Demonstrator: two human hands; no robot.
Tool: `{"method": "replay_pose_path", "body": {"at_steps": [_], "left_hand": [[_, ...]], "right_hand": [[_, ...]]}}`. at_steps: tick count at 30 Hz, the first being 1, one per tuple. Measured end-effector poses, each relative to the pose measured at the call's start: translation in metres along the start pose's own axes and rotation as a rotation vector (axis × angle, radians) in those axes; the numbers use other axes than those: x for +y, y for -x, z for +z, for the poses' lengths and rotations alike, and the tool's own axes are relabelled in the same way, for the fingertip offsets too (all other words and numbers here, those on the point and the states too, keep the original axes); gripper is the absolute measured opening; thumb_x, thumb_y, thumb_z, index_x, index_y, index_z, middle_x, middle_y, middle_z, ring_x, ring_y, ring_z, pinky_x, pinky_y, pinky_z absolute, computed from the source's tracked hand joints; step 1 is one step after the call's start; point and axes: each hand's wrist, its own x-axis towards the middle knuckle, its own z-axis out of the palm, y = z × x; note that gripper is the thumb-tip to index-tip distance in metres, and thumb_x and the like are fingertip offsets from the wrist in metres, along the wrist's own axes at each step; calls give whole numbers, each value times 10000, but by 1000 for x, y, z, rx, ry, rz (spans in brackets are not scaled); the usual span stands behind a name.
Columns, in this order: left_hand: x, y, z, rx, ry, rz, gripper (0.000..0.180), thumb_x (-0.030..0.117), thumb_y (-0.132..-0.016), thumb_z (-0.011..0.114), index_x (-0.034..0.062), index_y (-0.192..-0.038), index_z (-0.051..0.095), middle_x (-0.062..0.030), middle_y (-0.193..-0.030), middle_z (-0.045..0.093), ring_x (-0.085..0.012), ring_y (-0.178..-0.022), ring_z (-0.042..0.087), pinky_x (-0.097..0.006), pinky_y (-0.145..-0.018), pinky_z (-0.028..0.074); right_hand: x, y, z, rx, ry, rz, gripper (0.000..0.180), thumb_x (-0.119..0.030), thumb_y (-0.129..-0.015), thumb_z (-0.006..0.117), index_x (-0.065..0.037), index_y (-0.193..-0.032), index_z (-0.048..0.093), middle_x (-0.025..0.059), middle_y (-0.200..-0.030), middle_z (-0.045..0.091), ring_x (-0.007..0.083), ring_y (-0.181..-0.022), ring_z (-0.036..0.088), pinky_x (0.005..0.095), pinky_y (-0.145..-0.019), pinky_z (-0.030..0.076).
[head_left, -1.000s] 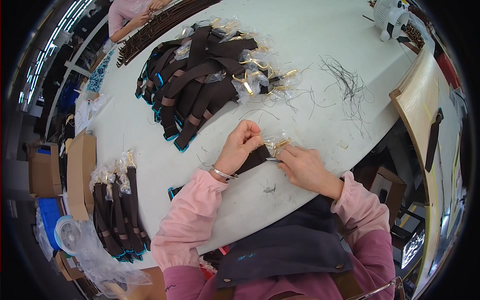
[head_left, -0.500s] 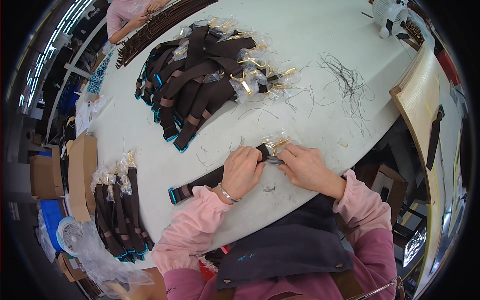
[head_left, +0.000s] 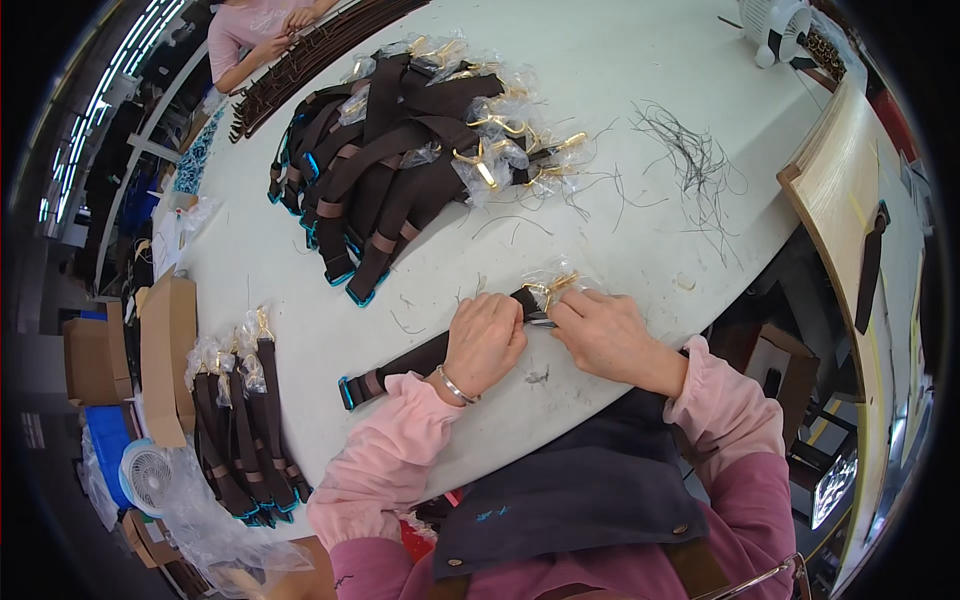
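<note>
A dark brown webbing strap (head_left: 415,357) lies slantwise on the table in front of me. At its left end sits a blue-edged buckle (head_left: 346,392); at its right end is a gold metal hook (head_left: 556,284) in clear plastic film. My left hand (head_left: 483,343) is closed on the strap near the hook end, fingers curled under. Just right of it, my right hand (head_left: 604,334) is closed round small metal thread snips (head_left: 541,321), whose blades touch the strap's edge. The snips' handles are hidden in my fingers.
A heap of similar straps (head_left: 390,170) lies beyond my hands, and a smaller bundle (head_left: 245,440) at the left. Loose dark threads (head_left: 690,150) lie at the far right. A white fan (head_left: 775,30) stands at the back. Another person's hand (head_left: 300,18) shows at the far edge.
The snips have shifted slightly in my right hand, and their blades now show as a narrower sliver by the strap. The left hand keeps its hold; the view has shifted a little.
</note>
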Motion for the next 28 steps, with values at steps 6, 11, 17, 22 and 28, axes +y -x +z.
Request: {"method": "replay_pose_path", "body": {"at_steps": [6,11,17,22,28], "left_hand": [[2,-1,-1,-19,30,-7,126,31,-661,577,65,-735,480,-63,-682,502,-243,-661,487,-350,-613,341],[3,-1,-3,-5,65,-7,137,2,-669,581,58,-734,474,-70,-661,489,-258,-638,484,-350,-595,348],[-1,1,-6,5,70,0,131,2,-673,581,57,-731,477,-73,-655,489,-262,-632,483,-352,-594,352],[2,-6,-10,-17,63,29,116,4,-683,577,45,-734,481,-95,-660,488,-284,-639,485,-369,-596,358],[-17,3,-1,-114,74,-38,99,27,-684,590,54,-708,498,-111,-666,532,-270,-645,525,-361,-615,394]], "right_hand": [[2,1,1,67,13,-59,149,-26,-634,594,-50,-747,499,51,-754,508,192,-673,575,323,-454,451],[0,0,1,61,40,-84,155,-24,-616,592,-56,-735,497,46,-745,502,189,-658,566,322,-448,448],[-4,-3,5,61,84,-111,160,-31,-601,593,-63,-728,500,39,-742,500,184,-648,562,315,-447,447],[-4,-2,-1,68,63,-109,151,-60,-633,590,-61,-760,506,45,-763,511,195,-692,567,321,-493,467],[6,4,3,90,115,-69,140,-88,-662,589,-60,-767,501,69,-799,517,215,-738,579,318,-541,486]]}}
